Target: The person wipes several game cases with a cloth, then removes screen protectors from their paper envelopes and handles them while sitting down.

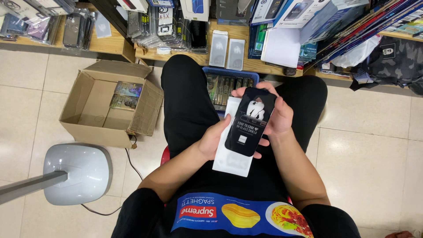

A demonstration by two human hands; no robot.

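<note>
Over my lap I hold a black screen-protector sheet [249,122] shaped like a phone face, lying on top of a flat white sleeve [232,162]. My left hand [212,140] supports both from below at the left edge. My right hand [276,115] grips the black sheet from the right, with its fingertips curled over the top edge. A blue plastic basket [229,73] with several upright packets stands on the floor between my knees, just beyond my hands.
An open cardboard box [93,105] with two packets stands on the tile floor at left. A grey fan base [79,172] and its cable sit nearer left. Low wooden shelves [110,44] crowded with phone cases and boxes run along the top.
</note>
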